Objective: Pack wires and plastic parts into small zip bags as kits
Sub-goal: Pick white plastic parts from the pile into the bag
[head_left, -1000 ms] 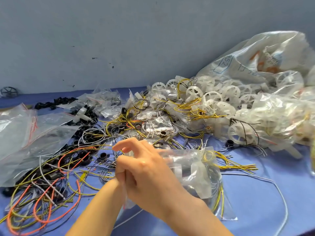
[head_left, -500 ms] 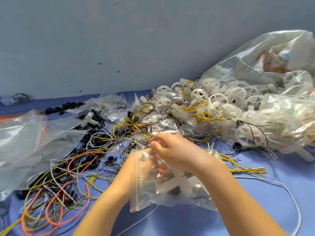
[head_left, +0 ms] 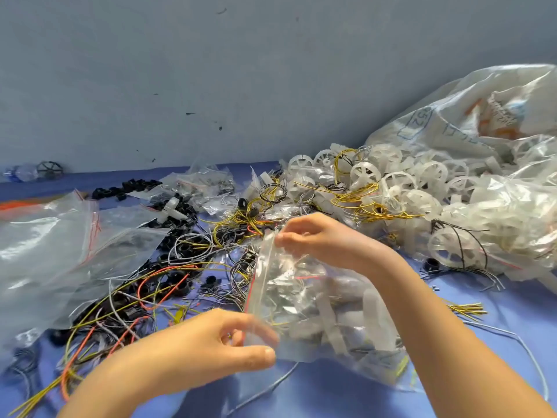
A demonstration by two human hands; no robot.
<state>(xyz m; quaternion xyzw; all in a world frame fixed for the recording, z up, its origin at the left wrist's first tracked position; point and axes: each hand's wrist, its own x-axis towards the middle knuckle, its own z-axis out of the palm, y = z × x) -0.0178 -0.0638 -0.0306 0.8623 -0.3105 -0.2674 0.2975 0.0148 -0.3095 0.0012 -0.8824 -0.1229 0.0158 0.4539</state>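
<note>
L hand (head_left: 215, 342) slid down | pinches zip bag (head_left: 319, 312) corner | R hand (head_left: 316, 239) pinches top

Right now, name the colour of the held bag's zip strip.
Red; the head view shows it on the zip bag.

A clear zip bag (head_left: 325, 306) with a red line along its mouth is lying tilted over the blue desk (head_left: 452, 387), with its mouth facing left. White plastic parts and thin yellow wires are sitting inside it. The right hand (head_left: 316, 239) is pinching the far end of the mouth, and the left hand (head_left: 217, 342) is pinching the near end. Loose wires (head_left: 120, 300) in yellow, orange and grey are lying tangled to its left. White plastic wheels (head_left: 404, 185) are piling up behind it.
</note>
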